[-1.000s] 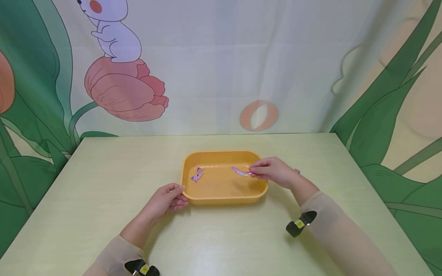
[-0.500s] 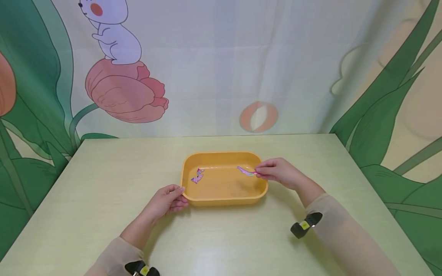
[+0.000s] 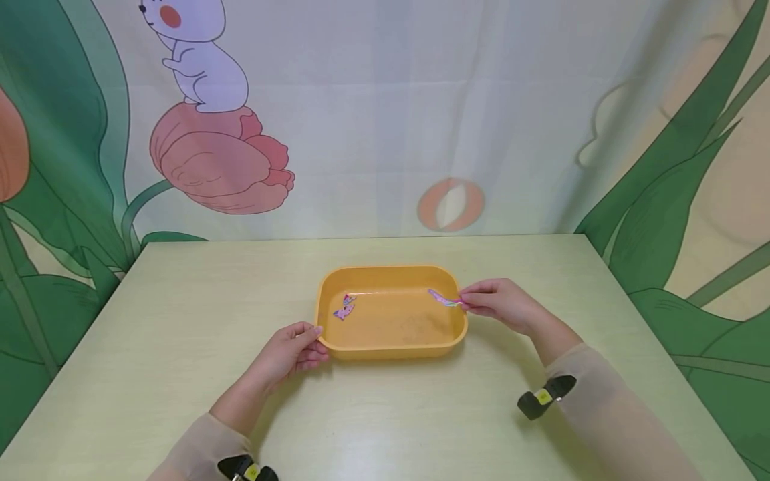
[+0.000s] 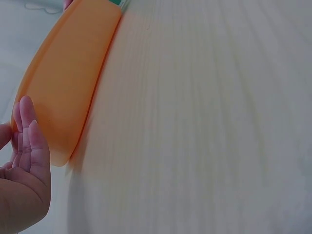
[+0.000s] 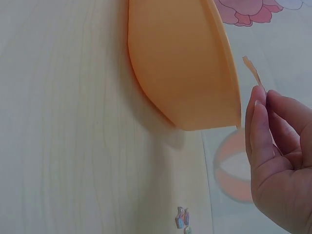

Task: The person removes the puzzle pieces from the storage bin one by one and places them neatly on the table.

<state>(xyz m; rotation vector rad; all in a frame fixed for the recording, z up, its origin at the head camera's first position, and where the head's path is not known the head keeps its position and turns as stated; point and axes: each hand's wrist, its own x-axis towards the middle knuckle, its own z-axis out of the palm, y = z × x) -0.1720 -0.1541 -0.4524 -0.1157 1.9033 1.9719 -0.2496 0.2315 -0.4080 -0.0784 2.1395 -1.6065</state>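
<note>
On my far left I see a pink flower (image 3: pixel 219 160) printed on the backdrop (image 3: pixel 361 100). Next comes the left hand (image 3: pixel 291 349), which grips the near left corner of the yellow tray (image 3: pixel 391 348), thumb at the rim and fingers along the outer wall. The tray sits on the pale wooden table (image 3: pixel 391 414); inside, toward its left end, I make out small purple patterned pieces (image 3: pixel 343 312) lying close together. Above the tray's right end is a thin purple iridescent strip (image 3: pixel 442 298), its free end pointing left, pinched in the fingertips of the right hand (image 3: pixel 499 304). Through the right wrist view I spot small colourful pieces (image 5: pixel 180 217) on the table, well apart from the tray's right end.
</note>
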